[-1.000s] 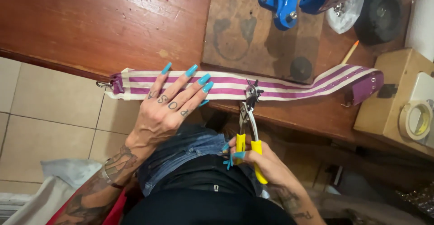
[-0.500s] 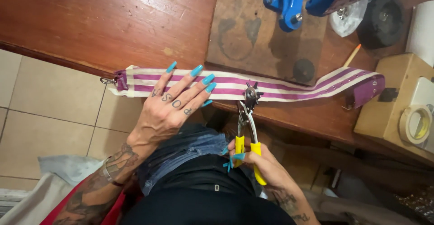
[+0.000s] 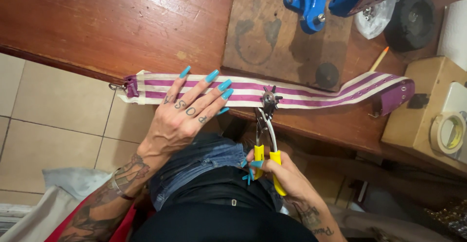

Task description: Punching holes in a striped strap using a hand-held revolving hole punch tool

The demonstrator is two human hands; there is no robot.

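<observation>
I see a long striped belt (image 3: 311, 92), purple and cream, lying along the front edge of the wooden table (image 3: 97, 23) across the middle of the frame; one end has a small metal clip at the left, and the purple end bends down at the right. The left hand (image 3: 187, 115) lies flat on the belt left of centre; its fingers are spread wide and straight, with long blue nails, pressing the belt down and holding nothing. The right hand (image 3: 279, 171), low in the middle of the frame, is closed around the yellow handles of a punch plier (image 3: 266, 125); the fingers are curled tight on the handles; the metal head with its little spiked wheel sits on the belt's near edge, just right of the left hand's fingertips. In the upper part of the frame I see a blue metal tool (image 3: 311, 1) on a dark board (image 3: 272, 38); at the right edge a roll of tape (image 3: 450, 132) rests on a box (image 3: 413, 120).
</observation>
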